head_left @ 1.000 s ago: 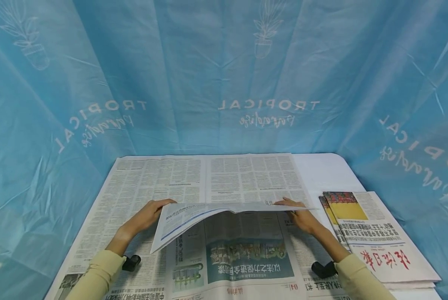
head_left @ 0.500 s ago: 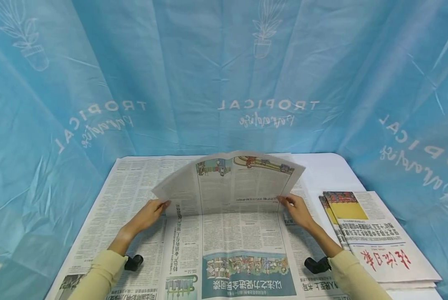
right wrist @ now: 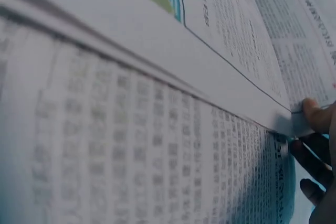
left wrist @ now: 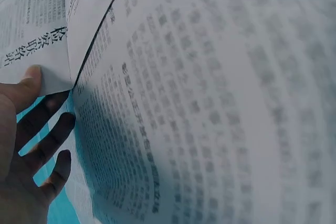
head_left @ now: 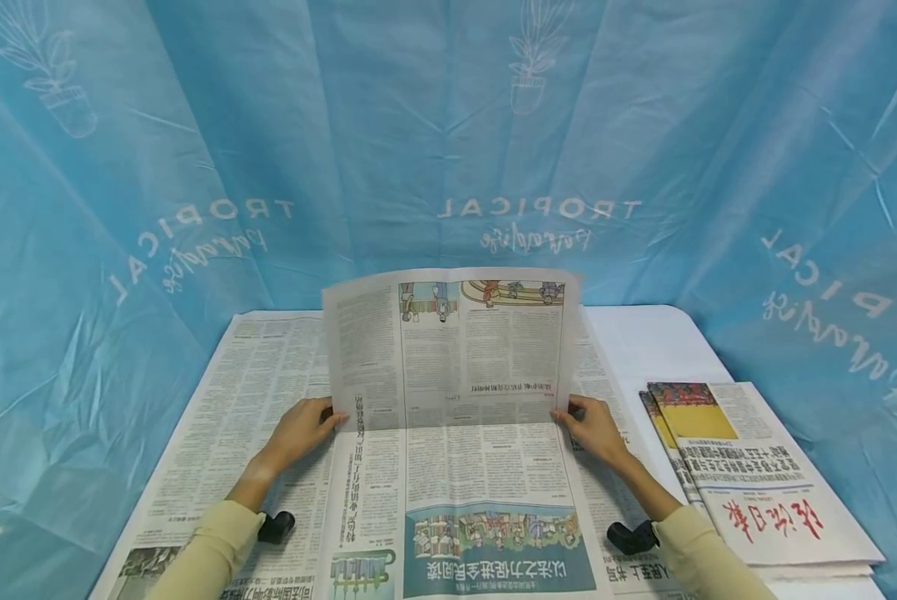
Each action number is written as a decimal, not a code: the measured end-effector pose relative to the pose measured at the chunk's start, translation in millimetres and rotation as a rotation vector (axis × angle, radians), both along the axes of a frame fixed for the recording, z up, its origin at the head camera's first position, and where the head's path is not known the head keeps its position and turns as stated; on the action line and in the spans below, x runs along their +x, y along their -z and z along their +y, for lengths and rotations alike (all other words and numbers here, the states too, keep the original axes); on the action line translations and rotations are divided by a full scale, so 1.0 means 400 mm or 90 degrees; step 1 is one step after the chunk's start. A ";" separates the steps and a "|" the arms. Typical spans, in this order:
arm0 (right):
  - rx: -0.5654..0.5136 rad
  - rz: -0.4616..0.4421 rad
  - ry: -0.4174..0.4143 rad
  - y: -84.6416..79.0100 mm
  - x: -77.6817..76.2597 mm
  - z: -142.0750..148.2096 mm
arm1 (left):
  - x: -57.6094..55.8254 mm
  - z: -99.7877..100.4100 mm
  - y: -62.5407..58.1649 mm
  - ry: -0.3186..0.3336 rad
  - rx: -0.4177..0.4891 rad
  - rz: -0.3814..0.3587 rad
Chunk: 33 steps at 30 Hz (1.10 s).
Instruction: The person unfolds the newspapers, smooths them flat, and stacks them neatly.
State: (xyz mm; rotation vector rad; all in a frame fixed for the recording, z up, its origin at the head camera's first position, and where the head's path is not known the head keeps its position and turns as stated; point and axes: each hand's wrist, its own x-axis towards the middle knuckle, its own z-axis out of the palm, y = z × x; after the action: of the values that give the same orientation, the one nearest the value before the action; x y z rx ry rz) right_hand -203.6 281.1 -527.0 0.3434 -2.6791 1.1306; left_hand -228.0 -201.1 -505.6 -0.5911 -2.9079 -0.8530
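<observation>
Both the left hand [head_left: 302,432] and right hand [head_left: 595,429], we see, pinch a newspaper [head_left: 486,454]; folded papers [head_left: 779,479] lie right of the fingers [right wrist: 312,161].

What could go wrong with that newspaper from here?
The left hand and right hand pinch the held newspaper only at its side edges, so it might tear there if pulled. Its raised upper part has no hand on its top edge, so it could flop over or crease crookedly.
</observation>
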 end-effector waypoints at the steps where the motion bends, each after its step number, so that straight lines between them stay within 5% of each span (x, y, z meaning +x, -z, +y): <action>1: 0.006 0.002 0.005 -0.001 -0.001 -0.002 | -0.002 0.001 -0.001 -0.003 -0.007 0.002; 12: 0.059 -0.031 0.073 -0.002 -0.010 -0.017 | -0.013 0.007 -0.004 -0.005 -0.019 0.012; 33: 0.076 -0.046 0.074 -0.003 -0.013 -0.024 | -0.027 0.023 -0.010 -0.037 -0.093 0.017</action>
State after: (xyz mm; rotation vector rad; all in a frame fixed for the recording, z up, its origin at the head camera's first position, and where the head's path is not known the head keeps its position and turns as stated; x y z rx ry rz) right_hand -208.7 271.4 -525.9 0.1660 -2.7964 0.9698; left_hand -238.7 -191.9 -501.7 -0.5206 -2.9655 -0.6252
